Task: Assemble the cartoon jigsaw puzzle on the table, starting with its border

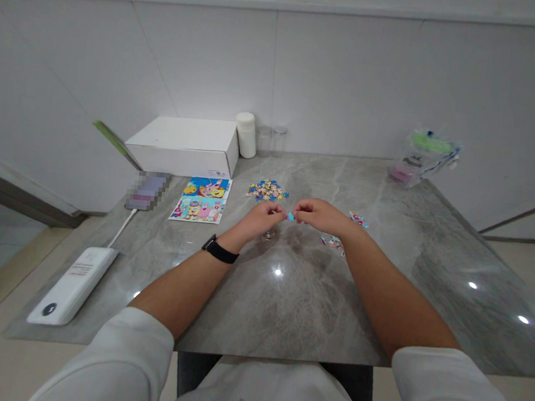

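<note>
Left hand (264, 219) and right hand (318, 215), pinched nearly closed, hold at least 1 blue puzzle piece (291, 216); best align edges before pressing.

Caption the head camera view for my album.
Left hand and right hand pinch a small blue puzzle piece between them.

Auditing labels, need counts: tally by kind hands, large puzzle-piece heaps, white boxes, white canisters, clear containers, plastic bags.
Left hand and right hand: 2
Large puzzle-piece heap: 1
White box: 1
White canister: 1
Clear containers: 2
Plastic bag: 1
Total: 8
</note>
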Action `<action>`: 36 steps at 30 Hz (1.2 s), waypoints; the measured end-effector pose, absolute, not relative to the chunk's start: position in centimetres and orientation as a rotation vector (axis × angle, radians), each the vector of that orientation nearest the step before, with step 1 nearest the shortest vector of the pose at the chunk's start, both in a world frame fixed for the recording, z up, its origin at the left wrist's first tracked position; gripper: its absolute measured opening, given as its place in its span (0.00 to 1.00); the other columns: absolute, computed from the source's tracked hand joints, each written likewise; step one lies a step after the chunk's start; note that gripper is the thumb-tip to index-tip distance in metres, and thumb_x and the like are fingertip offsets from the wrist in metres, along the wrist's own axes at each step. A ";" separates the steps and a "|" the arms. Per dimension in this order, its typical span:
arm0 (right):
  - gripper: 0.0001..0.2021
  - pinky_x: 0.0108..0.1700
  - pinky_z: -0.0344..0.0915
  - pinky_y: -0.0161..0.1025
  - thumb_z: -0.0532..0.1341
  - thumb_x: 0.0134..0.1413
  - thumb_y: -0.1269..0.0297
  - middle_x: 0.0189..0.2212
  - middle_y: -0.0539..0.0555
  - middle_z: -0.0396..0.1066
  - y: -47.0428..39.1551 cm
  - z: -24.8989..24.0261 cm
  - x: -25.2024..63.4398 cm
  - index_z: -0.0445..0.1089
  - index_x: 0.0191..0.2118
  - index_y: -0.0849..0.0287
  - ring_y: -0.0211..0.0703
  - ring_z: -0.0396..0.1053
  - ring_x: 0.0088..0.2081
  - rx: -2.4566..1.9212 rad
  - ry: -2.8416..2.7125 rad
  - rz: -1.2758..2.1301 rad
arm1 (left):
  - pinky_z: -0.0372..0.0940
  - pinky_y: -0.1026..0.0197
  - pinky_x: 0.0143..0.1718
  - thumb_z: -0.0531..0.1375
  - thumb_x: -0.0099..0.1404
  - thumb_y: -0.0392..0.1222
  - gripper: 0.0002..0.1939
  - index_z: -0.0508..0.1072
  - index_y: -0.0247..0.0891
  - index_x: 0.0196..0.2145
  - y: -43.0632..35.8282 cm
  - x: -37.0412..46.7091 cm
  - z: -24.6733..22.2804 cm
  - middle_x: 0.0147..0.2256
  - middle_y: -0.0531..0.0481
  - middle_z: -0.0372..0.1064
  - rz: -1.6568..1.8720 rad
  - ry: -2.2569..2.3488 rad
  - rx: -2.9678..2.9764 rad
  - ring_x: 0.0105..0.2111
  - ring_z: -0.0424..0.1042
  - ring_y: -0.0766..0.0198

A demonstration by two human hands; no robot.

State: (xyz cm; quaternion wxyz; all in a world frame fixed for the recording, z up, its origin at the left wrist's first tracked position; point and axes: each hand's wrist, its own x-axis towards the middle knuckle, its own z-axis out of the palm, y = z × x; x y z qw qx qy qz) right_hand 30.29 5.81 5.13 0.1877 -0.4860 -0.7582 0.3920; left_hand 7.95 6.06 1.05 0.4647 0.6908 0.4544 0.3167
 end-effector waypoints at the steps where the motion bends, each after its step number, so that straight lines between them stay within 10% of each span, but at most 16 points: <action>1: 0.11 0.36 0.62 0.36 0.59 0.54 0.59 0.31 0.50 0.76 5.8 5.1 30.3 0.76 0.34 0.58 0.41 0.71 0.34 -1.365 -2.143 1.095 | 0.63 0.61 0.37 0.61 0.64 0.46 0.11 0.78 0.37 0.34 6.1 7.9 1.0 0.31 0.51 0.74 0.780 1.110 1.697 0.33 0.70 0.62; 36: 0.11 0.37 0.63 0.36 0.61 0.58 0.57 0.30 0.50 0.75 6.5 4.1 30.6 0.76 0.38 0.58 0.41 0.69 0.32 -1.369 -2.082 1.042 | 0.64 0.61 0.35 0.62 0.67 0.48 0.12 0.79 0.37 0.36 5.8 7.9 0.8 0.31 0.52 0.73 0.769 1.096 1.759 0.31 0.70 0.63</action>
